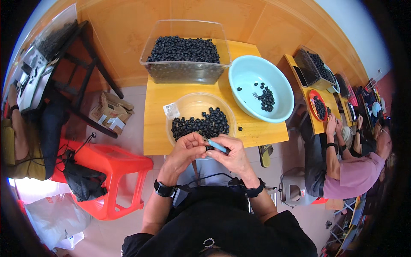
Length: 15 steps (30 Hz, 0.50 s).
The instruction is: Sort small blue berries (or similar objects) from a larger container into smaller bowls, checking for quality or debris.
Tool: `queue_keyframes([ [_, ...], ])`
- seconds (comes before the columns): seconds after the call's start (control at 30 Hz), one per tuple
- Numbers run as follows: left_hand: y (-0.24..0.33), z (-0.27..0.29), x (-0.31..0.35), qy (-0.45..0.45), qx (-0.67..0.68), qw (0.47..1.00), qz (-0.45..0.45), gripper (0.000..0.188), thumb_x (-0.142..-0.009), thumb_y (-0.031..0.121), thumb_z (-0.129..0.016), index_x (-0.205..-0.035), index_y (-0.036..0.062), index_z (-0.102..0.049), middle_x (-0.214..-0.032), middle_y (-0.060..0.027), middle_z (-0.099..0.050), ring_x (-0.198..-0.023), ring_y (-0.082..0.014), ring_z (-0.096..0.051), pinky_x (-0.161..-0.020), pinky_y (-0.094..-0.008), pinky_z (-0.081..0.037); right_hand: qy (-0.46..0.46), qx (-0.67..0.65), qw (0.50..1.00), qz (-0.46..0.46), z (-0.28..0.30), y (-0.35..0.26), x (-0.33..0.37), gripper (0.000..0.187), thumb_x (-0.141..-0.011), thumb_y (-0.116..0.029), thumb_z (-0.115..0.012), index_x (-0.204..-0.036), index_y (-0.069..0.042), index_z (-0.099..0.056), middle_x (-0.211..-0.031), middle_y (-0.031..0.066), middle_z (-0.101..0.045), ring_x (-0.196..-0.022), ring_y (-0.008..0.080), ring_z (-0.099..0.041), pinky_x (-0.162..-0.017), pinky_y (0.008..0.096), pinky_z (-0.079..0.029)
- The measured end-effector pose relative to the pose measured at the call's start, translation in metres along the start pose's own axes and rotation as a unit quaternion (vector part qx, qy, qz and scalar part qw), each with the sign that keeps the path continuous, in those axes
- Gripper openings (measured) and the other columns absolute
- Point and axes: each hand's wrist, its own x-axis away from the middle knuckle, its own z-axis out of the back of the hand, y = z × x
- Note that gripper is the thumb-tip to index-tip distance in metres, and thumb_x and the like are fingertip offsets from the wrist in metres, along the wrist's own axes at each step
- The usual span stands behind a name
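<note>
In front of my chest, both hands meet over the near rim of a shallow clear round tub (pixel 233 124). My right hand (pixel 236 157) grips a slim tool with a light blue handle (pixel 218 146); its working end is hard to make out. Pinched in the fingers of my left hand (pixel 185 150) is a small round black part (pixel 209 148), mostly covered by fingertips and touching or very near the tool. Many similar black parts (pixel 201 125), some showing a hole, lie loose in the tub.
Behind the tub stands a clear box (pixel 184 77) heaped with black parts. A light blue basin (pixel 244 100) holds some more, on the same yellow table (pixel 261 135). One part (pixel 240 128) lies loose. A red stool (pixel 115 160) is at left; people work on both sides.
</note>
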Motion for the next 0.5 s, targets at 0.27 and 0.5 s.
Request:
queue_keyframes([
  [0.27, -0.007, 0.007, 0.003, -0.036, -0.001, 0.998, 0.052, 0.018, -0.080, 0.000, -0.066, -0.091, 0.0060, -0.054, -0.092, -0.0052, -0.064, -0.075, -0.0105, -0.062, -0.068, -0.0222, -0.052, -0.024, -0.200, 0.968, -0.151, -0.006, 0.013, 0.013, 0.011, -0.080, -0.007, -0.068, -0.087, 0.001, -0.065, -0.074, 0.0000, -0.062, -0.068, 0.0028, -0.053, -0.060, 0.0195, -0.042],
  [0.5, -0.006, -0.002, 0.002, 0.031, -0.060, 0.997, 0.036, 0.014, -0.084, 0.005, -0.063, -0.094, 0.0055, -0.054, -0.094, -0.0079, -0.065, -0.077, -0.0123, -0.063, -0.068, -0.0238, -0.053, 0.063, -0.003, 0.992, -0.110, 0.020, 0.021, 0.005, 0.018, -0.076, -0.011, -0.071, -0.090, -0.001, -0.066, -0.073, -0.0017, -0.061, -0.064, 0.0057, -0.052, -0.060, 0.0215, -0.043],
])
